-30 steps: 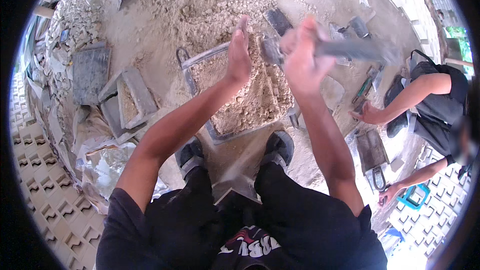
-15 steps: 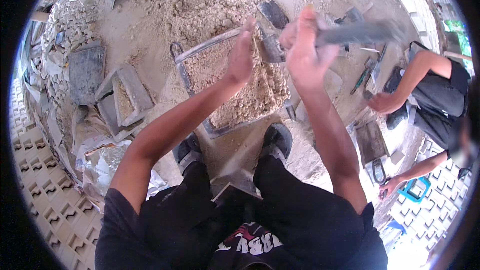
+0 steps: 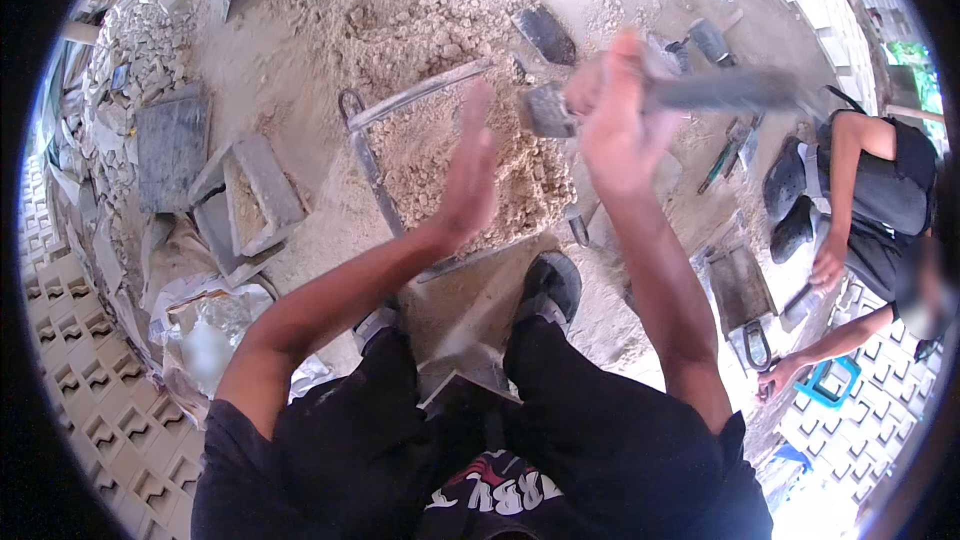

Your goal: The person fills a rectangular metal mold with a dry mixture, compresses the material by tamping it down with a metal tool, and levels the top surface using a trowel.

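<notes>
A rectangular mould frame (image 3: pixel 375 180) with metal loop handles lies on the ground in front of my feet. Crumbly sand-coloured mix (image 3: pixel 540 175) is heaped in it. Over the middle of the heap my left hand (image 3: pixel 468 175) hovers, open with its fingers stretched out. My right hand (image 3: pixel 620 120) is closed around a dark trowel-like tool (image 3: pixel 548 110), held above the right side of the mould. One flat end of the tool sticks out to the left; a longer dark part, smeared by motion, reaches right. The grip itself is hidden by my fingers.
A smaller mould (image 3: pixel 270 195) and a dark board (image 3: pixel 173 148) lie left. Loose mix (image 3: pixel 420 15) spreads behind the frame. A dark plate (image 3: pixel 545 35) and hand tools (image 3: pixel 725 155) lie beyond and right. At right, a co-worker (image 3: pixel 860 175) crouches by another mould (image 3: pixel 740 285).
My left hand has come slightly nearer to me and left. My right hand and the tool have dropped a little. The co-worker's upper hand has moved toward their body.
</notes>
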Demonstrator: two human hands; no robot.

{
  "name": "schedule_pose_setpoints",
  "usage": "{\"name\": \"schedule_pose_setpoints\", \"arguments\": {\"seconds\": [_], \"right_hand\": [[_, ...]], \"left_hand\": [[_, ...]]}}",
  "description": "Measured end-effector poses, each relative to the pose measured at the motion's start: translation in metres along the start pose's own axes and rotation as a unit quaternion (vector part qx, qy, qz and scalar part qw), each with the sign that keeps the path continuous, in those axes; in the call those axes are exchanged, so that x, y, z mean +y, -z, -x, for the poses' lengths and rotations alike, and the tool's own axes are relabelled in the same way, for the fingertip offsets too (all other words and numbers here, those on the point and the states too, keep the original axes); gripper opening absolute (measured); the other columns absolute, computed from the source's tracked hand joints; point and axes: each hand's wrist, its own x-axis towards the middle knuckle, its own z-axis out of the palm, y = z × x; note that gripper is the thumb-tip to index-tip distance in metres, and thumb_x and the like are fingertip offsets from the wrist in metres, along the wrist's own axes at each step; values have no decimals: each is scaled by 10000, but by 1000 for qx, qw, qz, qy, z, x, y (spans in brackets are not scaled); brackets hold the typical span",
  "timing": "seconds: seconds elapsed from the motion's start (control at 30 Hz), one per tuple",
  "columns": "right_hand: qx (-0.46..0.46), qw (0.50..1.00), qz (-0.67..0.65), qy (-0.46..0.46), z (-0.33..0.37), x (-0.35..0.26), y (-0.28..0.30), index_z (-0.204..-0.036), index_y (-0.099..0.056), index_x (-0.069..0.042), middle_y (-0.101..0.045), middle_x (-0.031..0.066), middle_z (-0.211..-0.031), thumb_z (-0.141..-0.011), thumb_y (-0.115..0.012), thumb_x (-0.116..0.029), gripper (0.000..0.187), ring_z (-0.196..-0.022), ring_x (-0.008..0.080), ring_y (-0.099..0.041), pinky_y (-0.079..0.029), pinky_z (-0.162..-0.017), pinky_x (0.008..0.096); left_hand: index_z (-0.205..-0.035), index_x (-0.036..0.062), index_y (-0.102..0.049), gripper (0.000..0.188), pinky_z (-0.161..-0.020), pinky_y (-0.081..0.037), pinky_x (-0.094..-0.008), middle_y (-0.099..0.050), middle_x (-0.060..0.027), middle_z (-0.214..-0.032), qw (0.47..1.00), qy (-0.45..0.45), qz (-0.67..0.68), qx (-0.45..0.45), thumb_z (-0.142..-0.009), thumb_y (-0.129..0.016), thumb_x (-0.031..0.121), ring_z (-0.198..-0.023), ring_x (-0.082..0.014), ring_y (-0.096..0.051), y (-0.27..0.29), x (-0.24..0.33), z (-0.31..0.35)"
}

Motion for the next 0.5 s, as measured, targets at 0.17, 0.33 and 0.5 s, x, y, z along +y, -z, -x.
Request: {"name": "schedule_pose_setpoints", "arguments": {"seconds": [0.17, 0.33, 0.5], "right_hand": [[-3, 999, -12, 33, 15, 12, 16, -637, -355, -85, -318, -12, -487, -1000, -412, -142, 372, -420, 88, -281, -227, -398, 284], [-39, 988, -104, 103, 18, 6, 25, -637, -335, -83, -310, -10, -488, -999, -398, -137, 372, -420, 88, -273, -217, -404, 283], [-11, 999, 2, 36, 10, 13, 4, -648, -346, -76, -297, -23, -492, -1005, -412, -159, 373, -424, 82, -262, -213, -403, 285]], "left_hand": [[-1474, -37, -108, 617, -1164, 3, -401, -77, -246, -1541, 997, -22, -42, 64, -1007, -181, 360, -1443, -352, -33, -34, 1, -15], [-1444, -47, -168, 586, -1160, -46, -402, -155, -240, -1505, 983, -6, 55, 175, -1003, -176, 338, -1420, -344, -97, -25, 4, -75], [-1400, -51, -263, 540, -1150, -115, -399, -270, -232, -1448, 969, 36, 143, 196, -999, -182, 301, -1384, -334, -198, -3, 2, -106]]}}
